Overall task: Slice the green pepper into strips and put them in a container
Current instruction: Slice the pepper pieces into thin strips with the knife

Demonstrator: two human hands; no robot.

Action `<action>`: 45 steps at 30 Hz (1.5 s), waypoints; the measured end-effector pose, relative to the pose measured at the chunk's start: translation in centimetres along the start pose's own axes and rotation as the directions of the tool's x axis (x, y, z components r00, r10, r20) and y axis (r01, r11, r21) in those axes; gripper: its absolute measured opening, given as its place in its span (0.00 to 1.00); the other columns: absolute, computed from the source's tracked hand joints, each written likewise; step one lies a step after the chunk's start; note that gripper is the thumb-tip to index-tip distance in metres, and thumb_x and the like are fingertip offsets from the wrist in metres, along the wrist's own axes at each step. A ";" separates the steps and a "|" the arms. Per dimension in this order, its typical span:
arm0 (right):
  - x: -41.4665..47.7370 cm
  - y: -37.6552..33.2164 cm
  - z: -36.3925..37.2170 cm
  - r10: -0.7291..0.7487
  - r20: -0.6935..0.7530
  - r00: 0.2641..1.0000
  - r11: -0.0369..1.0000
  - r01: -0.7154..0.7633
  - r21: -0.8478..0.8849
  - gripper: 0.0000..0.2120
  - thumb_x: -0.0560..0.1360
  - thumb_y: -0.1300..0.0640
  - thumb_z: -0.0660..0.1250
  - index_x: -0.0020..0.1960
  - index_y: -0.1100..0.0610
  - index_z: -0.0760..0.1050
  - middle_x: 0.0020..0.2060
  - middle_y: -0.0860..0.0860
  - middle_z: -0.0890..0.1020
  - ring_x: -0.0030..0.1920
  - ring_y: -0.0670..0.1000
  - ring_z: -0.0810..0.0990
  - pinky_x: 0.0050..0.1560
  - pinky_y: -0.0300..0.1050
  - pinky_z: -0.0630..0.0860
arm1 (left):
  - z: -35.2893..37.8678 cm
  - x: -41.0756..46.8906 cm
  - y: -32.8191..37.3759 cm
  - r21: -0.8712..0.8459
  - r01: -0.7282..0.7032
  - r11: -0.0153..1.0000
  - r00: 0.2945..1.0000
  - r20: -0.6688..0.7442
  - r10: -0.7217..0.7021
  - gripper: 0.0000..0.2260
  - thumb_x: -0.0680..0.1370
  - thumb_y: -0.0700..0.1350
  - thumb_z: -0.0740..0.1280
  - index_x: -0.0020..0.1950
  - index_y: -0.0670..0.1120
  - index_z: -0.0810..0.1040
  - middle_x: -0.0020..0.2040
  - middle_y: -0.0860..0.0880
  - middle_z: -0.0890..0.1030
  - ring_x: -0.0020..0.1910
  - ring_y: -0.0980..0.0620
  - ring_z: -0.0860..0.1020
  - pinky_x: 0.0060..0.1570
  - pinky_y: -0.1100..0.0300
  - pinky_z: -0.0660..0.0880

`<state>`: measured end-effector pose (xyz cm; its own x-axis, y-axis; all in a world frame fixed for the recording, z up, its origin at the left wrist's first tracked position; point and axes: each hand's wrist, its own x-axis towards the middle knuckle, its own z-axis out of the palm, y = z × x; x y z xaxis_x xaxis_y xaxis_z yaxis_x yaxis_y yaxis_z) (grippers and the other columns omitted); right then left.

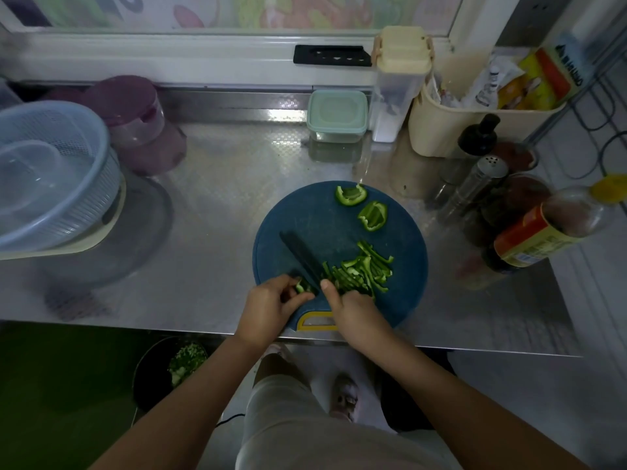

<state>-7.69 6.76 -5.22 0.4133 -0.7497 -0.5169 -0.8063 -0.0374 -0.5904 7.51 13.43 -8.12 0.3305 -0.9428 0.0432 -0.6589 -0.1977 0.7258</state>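
On the round board (339, 228), two uncut pepper pieces (372, 216) lie at the far edge and the cut strips (364, 269) are heaped to the right of the knife (300, 256). The right hand (356, 312) grips the knife's handle, its blade running from near right to far left. The left hand (271, 307) pinches the pepper end (301, 285) at the near edge, so to my eye, fingertips should curl back and cuts stay thin; the strips' long axes lie roughly parallel to the blade.
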 end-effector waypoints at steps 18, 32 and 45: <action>-2.5 1.5 0.0 -0.176 -0.086 0.981 0.975 0.162 -0.150 0.33 0.79 0.38 0.46 0.37 0.62 0.77 0.38 0.60 0.81 0.43 0.59 0.80 0.40 0.47 0.71 | -0.1 1.5 2.3 -0.459 0.606 0.650 0.782 0.191 -0.594 0.06 0.72 0.37 0.71 0.36 0.43 0.78 0.33 0.44 0.81 0.31 0.50 0.79 0.34 0.62 0.79; -3.0 1.9 1.3 -0.242 -0.103 0.965 0.960 0.222 -0.170 0.41 0.75 0.33 0.34 0.45 0.62 0.75 0.34 0.56 0.78 0.39 0.57 0.78 0.39 0.46 0.69 | -0.4 1.2 2.6 -0.368 0.595 0.715 0.794 0.131 -0.594 0.06 0.73 0.39 0.70 0.37 0.45 0.76 0.33 0.44 0.81 0.33 0.49 0.81 0.39 0.54 0.80; -2.7 0.5 -0.1 -0.067 0.042 0.997 0.995 0.069 -0.065 0.29 0.81 0.41 0.44 0.29 0.56 0.64 0.29 0.54 0.71 0.38 0.55 0.74 0.38 0.46 0.65 | 0.1 -0.9 1.7 -0.521 0.324 0.789 0.946 0.153 -0.287 0.12 0.73 0.34 0.69 0.51 0.49 0.77 0.35 0.47 0.79 0.34 0.54 0.79 0.39 0.62 0.78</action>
<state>-9.25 8.72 -4.09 0.4836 -0.7169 -0.5022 -0.8016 -0.1325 -0.5830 6.06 13.91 -6.97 0.3983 -0.8758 -0.2727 -0.0606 -0.3218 0.9449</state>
